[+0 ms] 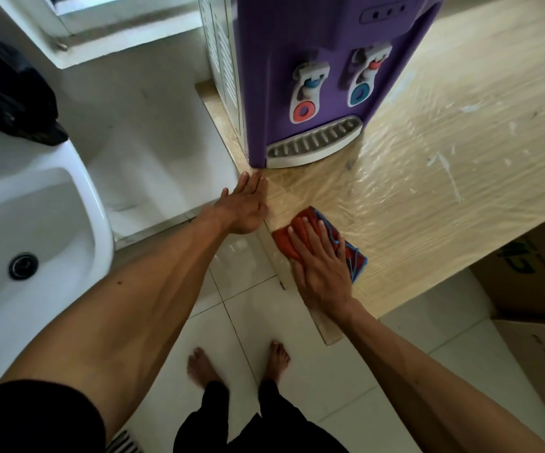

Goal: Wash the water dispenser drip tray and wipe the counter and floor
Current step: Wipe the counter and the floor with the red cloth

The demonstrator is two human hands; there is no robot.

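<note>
A purple water dispenser stands on the light wood-grain counter. Its grey-and-white slotted drip tray sits in place at the dispenser's base. My right hand lies flat, palm down, pressing a red cloth with blue trim onto the counter's near corner. My left hand rests flat with fingers together on the counter's left edge, just in front of the dispenser's corner, holding nothing. The white tiled floor lies below, with my bare feet on it.
A white sink with a dark drain stands at the left. Dark fabric lies behind it. Cardboard boxes sit under the counter at the right. White smears mark the counter's right side.
</note>
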